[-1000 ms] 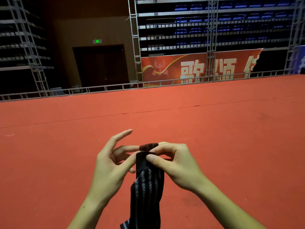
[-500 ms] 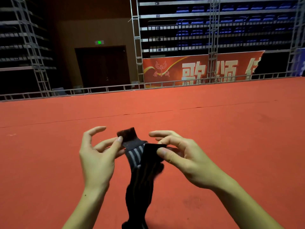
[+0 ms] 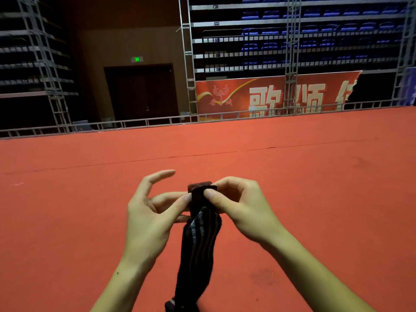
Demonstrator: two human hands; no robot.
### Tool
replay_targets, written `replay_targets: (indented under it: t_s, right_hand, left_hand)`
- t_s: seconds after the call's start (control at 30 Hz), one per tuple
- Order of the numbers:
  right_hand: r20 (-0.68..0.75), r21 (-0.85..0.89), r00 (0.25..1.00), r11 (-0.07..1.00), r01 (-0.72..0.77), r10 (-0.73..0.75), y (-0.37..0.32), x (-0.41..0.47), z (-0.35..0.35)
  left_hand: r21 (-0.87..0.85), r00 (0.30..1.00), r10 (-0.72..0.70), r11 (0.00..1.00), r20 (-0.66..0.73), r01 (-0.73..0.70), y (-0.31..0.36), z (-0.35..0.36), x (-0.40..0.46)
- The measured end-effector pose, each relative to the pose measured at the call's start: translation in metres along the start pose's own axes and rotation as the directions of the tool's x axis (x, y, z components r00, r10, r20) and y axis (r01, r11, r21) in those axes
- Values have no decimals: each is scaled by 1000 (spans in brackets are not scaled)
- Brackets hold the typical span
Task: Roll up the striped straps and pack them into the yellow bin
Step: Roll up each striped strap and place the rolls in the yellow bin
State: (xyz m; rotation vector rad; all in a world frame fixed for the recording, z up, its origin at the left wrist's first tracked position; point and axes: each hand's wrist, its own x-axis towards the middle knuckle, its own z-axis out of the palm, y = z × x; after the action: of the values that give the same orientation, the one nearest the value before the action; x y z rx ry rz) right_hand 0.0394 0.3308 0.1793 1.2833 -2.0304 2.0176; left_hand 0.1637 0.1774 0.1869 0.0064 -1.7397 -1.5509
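Since half a second ago the two hands have drawn together again, and the strap's top end, then splayed open toward the left, now sits folded between them.

The left hand [image 3: 147, 218] pinches the left side of the strap [image 3: 199, 242] at its top, thumb tip pressed to the cloth, index finger raised and free, so its grip is narrow on the strap. The right hand [image 3: 242, 209] pinches the right side of the same end with thumb and curled fingers, likewise narrow on the strap. A small dark tab stands up at the top between the fingertips. The rest of the strap, dark with pale lengthwise stripes, hangs straight down between the forearms and runs out of the bottom edge of the view, above the carpet [image 3: 315, 176].

The red carpet stretches to a low metal rail [image 3: 157, 121]. Behind it hangs a red banner [image 3: 270, 95] with large pale Chinese characters, of which 歌 and 颂 can be read, and a small emblem at its left. A green exit sign [image 3: 136, 59] glows above a dark door [image 3: 141, 91]. Blue seats [image 3: 315, 30] fill the stands.
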Motion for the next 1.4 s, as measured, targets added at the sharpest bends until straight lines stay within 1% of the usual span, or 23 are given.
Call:
replay_targets:
  t_s: [0.17, 0.3, 0.4, 0.43, 0.5, 0.53, 0.6, 0.67, 0.73, 0.83, 0.9, 1.03, 1.13, 1.2, 1.23, 1.3, 1.37, 1.4]
  right_hand:
    - [-112, 86, 994, 996, 1, 9, 6, -2, 8]
    - [-182, 77, 982, 996, 55, -40, 12, -2, 8]
    - [-122, 142, 992, 989, 34, -17, 13, -4, 3]
    - [-89, 130, 996, 991, 33, -21, 14, -4, 0]
    - [-37, 41, 997, 997, 66, -64, 18, -3, -5]
    - [-21, 23, 996, 996, 82, -82, 19, -3, -6]
    - [-27, 8, 993, 994, 112, -112, 20, -4, -7]
    - [-38, -19, 986, 986, 163, -163, 21, -5, -6]
    - [-53, -75, 965, 965, 251, -256, 23, -6, -6]
    - [-49, -177, 911, 901, 396, -410, 27, -6, -6]
    - [-28, -223, 872, 854, 471, -488, 29, -5, -6]
    - [25, -320, 800, 753, 575, -599, 31, -3, -8]
    - [78, -321, 807, 752, 577, -586, 29, -3, -10]
    - [84, -288, 840, 794, 535, -535, 27, -7, -10]
    - [73, -253, 872, 837, 485, -483, 25, -10, -10]
    - [56, -177, 942, 925, 336, -332, 19, -15, -11]
    - [98, -167, 977, 964, 205, -191, 15, -17, -12]
    - [126, -192, 980, 966, 174, -151, 14, -17, -12]
  left_hand:
    - [-25, 998, -65, 998, 5, 65, -3, 4, -5]
    - [10, 996, -80, 997, 37, 79, -8, 7, -10]
    - [1, 996, -78, 997, 48, 78, -8, 8, -11]
    - [1, 995, -79, 997, 54, 79, -9, 7, -10]
    - [2, 995, -82, 997, 61, 82, -9, 6, -9]
    - [-3, 995, -83, 996, 62, 84, -10, 6, -9]
    - [-23, 994, -92, 995, 62, 94, -11, 7, -8]
    - [-40, 992, -118, 992, 54, 120, -14, 7, -8]
    - [-44, 986, -156, 986, 52, 158, -17, 5, -7]
    - [-105, 966, -241, 962, 94, 250, -19, 2, -7]
    - [-132, 956, -272, 949, 107, 285, -18, 1, -7]
    - [-112, 964, -244, 960, 101, 255, -15, 5, -7]
    - [-102, 972, -225, 968, 70, 231, -15, 6, -8]
    - [-90, 977, -205, 974, 55, 209, -14, 5, -8]
    - [-76, 980, -193, 978, 51, 197, -14, 4, -8]
    - [-46, 984, -171, 984, 50, 173, -15, 4, -8]
    - [-30, 987, -151, 988, 55, 153, -16, 3, -8]
    - [-24, 988, -142, 989, 61, 143, -16, 3, -8]
